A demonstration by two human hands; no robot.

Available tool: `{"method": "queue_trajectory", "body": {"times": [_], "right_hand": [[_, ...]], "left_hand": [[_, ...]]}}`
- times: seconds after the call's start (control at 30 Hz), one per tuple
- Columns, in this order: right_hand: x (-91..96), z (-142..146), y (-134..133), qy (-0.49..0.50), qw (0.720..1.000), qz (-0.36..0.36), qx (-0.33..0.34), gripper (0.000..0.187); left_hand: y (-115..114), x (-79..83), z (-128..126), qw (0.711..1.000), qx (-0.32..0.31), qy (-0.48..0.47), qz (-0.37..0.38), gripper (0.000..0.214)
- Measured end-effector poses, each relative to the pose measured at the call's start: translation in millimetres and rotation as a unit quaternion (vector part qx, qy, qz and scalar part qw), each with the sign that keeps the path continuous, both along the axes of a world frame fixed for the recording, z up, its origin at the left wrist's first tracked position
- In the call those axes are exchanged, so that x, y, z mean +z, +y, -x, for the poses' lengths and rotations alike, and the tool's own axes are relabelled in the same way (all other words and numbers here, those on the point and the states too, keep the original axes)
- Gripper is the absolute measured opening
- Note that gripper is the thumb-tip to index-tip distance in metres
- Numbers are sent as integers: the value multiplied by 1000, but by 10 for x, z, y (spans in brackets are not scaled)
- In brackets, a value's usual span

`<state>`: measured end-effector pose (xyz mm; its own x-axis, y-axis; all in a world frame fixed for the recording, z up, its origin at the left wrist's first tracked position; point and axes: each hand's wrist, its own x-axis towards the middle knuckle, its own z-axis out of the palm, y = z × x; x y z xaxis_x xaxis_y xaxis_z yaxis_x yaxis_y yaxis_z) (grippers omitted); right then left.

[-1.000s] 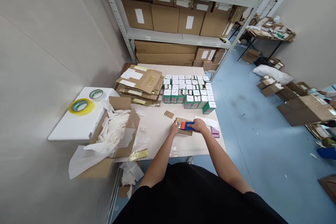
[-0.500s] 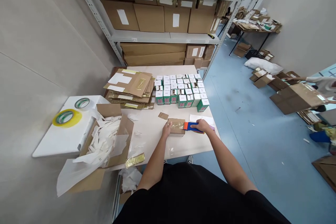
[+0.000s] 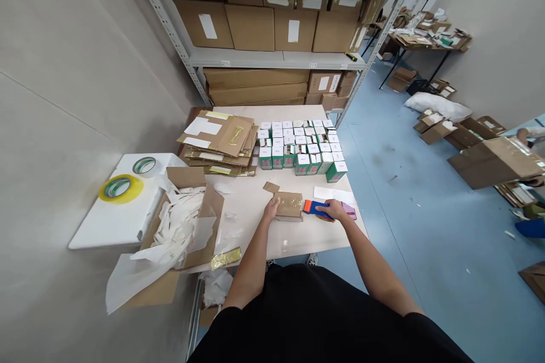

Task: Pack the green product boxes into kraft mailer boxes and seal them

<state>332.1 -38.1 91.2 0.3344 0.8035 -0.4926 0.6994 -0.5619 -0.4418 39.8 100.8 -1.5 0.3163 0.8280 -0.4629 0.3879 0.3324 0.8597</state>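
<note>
A small brown cardboard box (image 3: 289, 205) with shiny tape on top lies near the front of the white table (image 3: 251, 204). My left hand (image 3: 271, 210) presses against its left side, fingers curled on it. My right hand (image 3: 336, 211) grips an orange and blue tape dispenser (image 3: 315, 209) just off the box's right edge. A pink object (image 3: 349, 213) lies beside that hand, and a white sheet (image 3: 334, 194) sits behind it.
Rows of green and white cartons (image 3: 302, 147) and a stack of flattened cardboard (image 3: 221, 142) fill the table's back. An open box of white paper scraps (image 3: 181, 227) stands left, with tape rolls (image 3: 121, 187) on a side shelf. Shelving with boxes (image 3: 272, 28) stands behind.
My right hand has drawn the tape dispenser rightward off the top of the small box. My left hand stays on the box's left side.
</note>
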Motion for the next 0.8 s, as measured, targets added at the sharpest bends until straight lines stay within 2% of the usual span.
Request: {"method": "queue_trajectory", "body": {"times": [0.13,0.23,0.33,0.43,0.53,0.67,0.8], "right_hand": [[-62,309,121,21,999,-27,-15,49],[-72,655,304,10,999,-40,-7,49],[-48,1094,567,9,999,-40,30,48],[10,1520,829,-4,997,-22,70,48],[89,1840,1024,-41,995,3,91,50],[164,2028,1139,-64,991,32,112,53],[175,1922,1083,-77,986,49,139,49]], "left_hand": [[238,-74,249,1000,-4,-5,18,79],[394,-56,468,995,47,92,13,84],[483,25,677,979,92,180,-29,71],[477,90,817,983,65,148,-83,56],[407,73,888,990,30,99,-95,57],[315,-61,936,994,52,70,-59,61],[210,-255,838,998,57,33,-18,63]]}}
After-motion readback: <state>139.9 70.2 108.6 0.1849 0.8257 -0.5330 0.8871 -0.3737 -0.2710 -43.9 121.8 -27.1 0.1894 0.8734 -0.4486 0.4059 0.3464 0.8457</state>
